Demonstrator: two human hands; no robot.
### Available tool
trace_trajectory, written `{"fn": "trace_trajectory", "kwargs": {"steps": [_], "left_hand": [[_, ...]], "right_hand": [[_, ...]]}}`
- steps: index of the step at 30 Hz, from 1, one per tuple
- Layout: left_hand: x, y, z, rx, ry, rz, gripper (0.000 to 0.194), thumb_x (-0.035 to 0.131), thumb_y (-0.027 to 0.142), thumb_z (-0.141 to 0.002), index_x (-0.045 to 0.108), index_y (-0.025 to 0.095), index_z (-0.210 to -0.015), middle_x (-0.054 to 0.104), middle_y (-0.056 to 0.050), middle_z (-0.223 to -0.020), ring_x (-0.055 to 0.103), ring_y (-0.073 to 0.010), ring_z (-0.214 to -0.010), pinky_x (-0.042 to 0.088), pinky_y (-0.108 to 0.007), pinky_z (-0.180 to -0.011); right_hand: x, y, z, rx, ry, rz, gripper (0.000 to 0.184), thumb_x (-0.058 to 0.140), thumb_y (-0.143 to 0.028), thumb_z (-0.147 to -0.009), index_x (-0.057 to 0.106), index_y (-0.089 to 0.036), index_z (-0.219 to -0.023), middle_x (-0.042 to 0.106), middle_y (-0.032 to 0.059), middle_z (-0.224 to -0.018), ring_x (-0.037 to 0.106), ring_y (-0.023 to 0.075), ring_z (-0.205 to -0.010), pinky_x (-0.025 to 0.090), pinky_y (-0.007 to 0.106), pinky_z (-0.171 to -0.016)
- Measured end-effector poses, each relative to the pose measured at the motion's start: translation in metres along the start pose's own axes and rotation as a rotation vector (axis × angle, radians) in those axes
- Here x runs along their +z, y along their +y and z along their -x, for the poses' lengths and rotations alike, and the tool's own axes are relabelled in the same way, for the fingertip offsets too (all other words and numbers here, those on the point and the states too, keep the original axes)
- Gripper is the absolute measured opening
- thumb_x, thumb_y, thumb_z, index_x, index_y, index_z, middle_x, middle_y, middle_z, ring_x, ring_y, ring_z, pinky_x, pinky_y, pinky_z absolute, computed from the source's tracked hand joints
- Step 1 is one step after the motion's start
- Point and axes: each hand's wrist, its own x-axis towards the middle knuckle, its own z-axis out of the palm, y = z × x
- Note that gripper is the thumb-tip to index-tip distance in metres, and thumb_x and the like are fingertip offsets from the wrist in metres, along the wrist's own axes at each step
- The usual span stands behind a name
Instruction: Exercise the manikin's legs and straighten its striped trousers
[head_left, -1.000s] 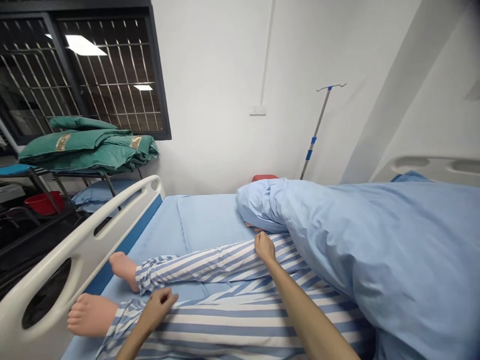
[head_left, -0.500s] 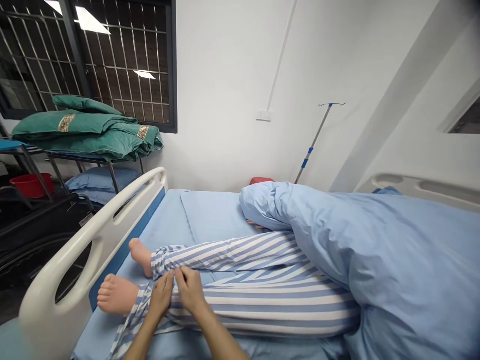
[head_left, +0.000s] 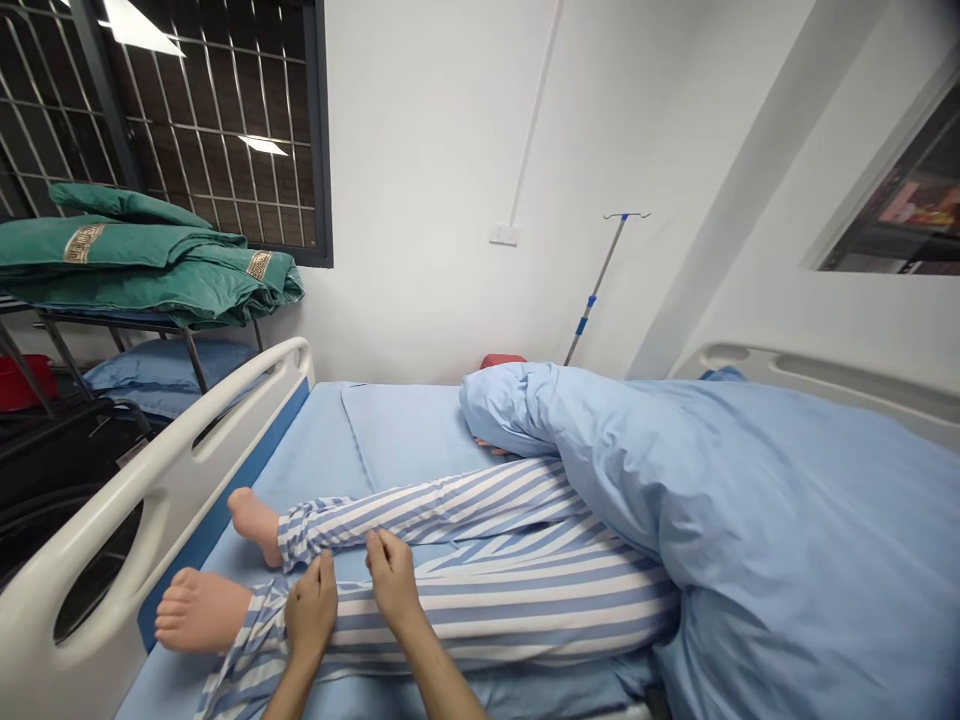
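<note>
A manikin-like figure in blue-and-white striped trousers [head_left: 525,610] lies on the bed, its two bare feet [head_left: 202,608] toward the footboard. Over the nearer lower leg is my left hand [head_left: 311,605], closed, close to the trouser cuff. Farther up the same leg, my right hand [head_left: 391,580] is closed too, thumb on top and fingers curled under. A gap of striped cloth shows between the hands. Whether either hand pinches cloth is hidden. The far leg [head_left: 435,505] lies beyond both hands. A light blue quilt [head_left: 675,480] covers the upper body.
The white footboard [head_left: 157,470] stands at left, the headboard [head_left: 825,385] at far right. Green folded bedding [head_left: 150,260] is stacked on a rack, with a wheelchair [head_left: 67,470] below. An IV pole [head_left: 596,285] rises behind the bed near a red object [head_left: 502,360].
My hands, which were side by side and nearly touching over the shin, have moved apart, the right one toward the knee. The whole view has shifted to the right.
</note>
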Motion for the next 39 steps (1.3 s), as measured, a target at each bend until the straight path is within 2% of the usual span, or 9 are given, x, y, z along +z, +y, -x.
{"fn": "trace_trajectory", "kwargs": {"steps": [6,9,13,17,22,27,31,34,39], "left_hand": [[0.023,0.025,0.016,0.188,-0.096,0.178,0.039,0.033,0.048,-0.082,0.047,0.021,-0.056,0.052,-0.001,-0.053,0.047,-0.0151,-0.056,0.034,-0.024,-0.057],[0.031,0.037,0.023,0.167,-0.111,0.172,0.038,0.036,0.048,-0.081,0.047,0.021,-0.056,0.051,0.0,-0.053,0.046,-0.0149,-0.056,0.033,-0.024,-0.056],[0.045,0.054,0.034,0.146,-0.123,0.297,0.042,0.032,0.051,-0.082,0.037,0.021,-0.053,0.04,0.003,-0.049,0.04,-0.013,-0.053,0.033,-0.024,-0.056],[0.065,0.068,0.048,0.176,-0.207,0.202,0.04,0.036,0.05,-0.08,0.045,0.021,-0.055,0.046,0.002,-0.051,0.044,-0.0137,-0.055,0.032,-0.024,-0.056],[0.087,0.086,0.062,0.219,-0.23,0.249,0.041,0.034,0.048,-0.082,0.04,0.021,-0.053,0.04,0.004,-0.05,0.04,-0.0122,-0.053,0.032,-0.024,-0.056],[0.105,0.109,0.072,0.27,-0.181,0.157,0.039,0.038,0.047,-0.081,0.038,0.021,-0.052,0.037,0.004,-0.048,0.038,-0.0117,-0.053,0.029,-0.024,-0.056],[0.126,0.129,0.086,0.229,-0.219,0.261,0.04,0.034,0.047,-0.082,0.034,0.021,-0.052,0.034,0.004,-0.049,0.036,-0.0114,-0.052,0.029,-0.024,-0.054],[0.143,0.137,0.1,0.255,-0.291,0.206,0.037,0.037,0.045,-0.08,0.036,0.021,-0.052,0.036,0.004,-0.049,0.037,-0.0117,-0.053,0.029,-0.024,-0.055],[0.164,0.153,0.117,0.228,-0.296,0.306,0.038,0.037,0.046,-0.081,0.035,0.021,-0.052,0.035,0.005,-0.048,0.036,-0.0113,-0.052,0.029,-0.024,-0.054]], "right_hand": [[-0.028,0.007,0.013,-0.056,-0.057,0.173,0.04,0.035,-0.039,-0.09,0.04,-0.017,-0.057,0.04,-0.0031,-0.052,0.038,0.0095,-0.053,0.021,0.024,-0.053],[-0.041,0.005,0.012,-0.082,-0.038,0.163,0.039,0.032,-0.039,-0.092,0.041,-0.017,-0.059,0.042,-0.0033,-0.054,0.039,0.0092,-0.054,0.023,0.023,-0.054],[-0.064,0.014,0.015,0.003,0.003,0.146,0.042,0.033,-0.042,-0.091,0.039,-0.018,-0.057,0.041,-0.0033,-0.053,0.038,0.0094,-0.053,0.024,0.023,-0.052],[-0.088,0.024,0.018,0.018,0.032,0.093,0.044,0.032,-0.044,-0.091,0.041,-0.018,-0.056,0.041,-0.0036,-0.052,0.04,0.0093,-0.052,0.026,0.022,-0.052],[-0.125,0.028,0.019,0.032,0.069,0.15,0.045,0.035,-0.045,-0.09,0.044,-0.018,-0.055,0.042,-0.0031,-0.051,0.04,0.01,-0.052,0.026,0.023,-0.052],[-0.159,0.031,0.024,0.017,0.132,0.139,0.046,0.032,-0.046,-0.091,0.045,-0.018,-0.058,0.044,-0.003,-0.052,0.041,0.0098,-0.052,0.027,0.022,-0.052],[-0.185,0.039,0.031,0.055,0.165,0.161,0.045,0.032,-0.047,-0.091,0.042,-0.018,-0.057,0.043,-0.0029,-0.052,0.04,0.0099,-0.052,0.027,0.022,-0.052],[-0.203,0.044,0.036,0.047,0.198,0.157,0.043,0.032,-0.044,-0.091,0.042,-0.018,-0.059,0.043,-0.0033,-0.052,0.039,0.0097,-0.052,0.026,0.022,-0.053],[-0.229,0.048,0.04,0.059,0.226,0.227,0.04,0.034,-0.04,-0.091,0.044,-0.018,-0.06,0.045,-0.0022,-0.053,0.04,0.0101,-0.052,0.024,0.023,-0.052]]}}
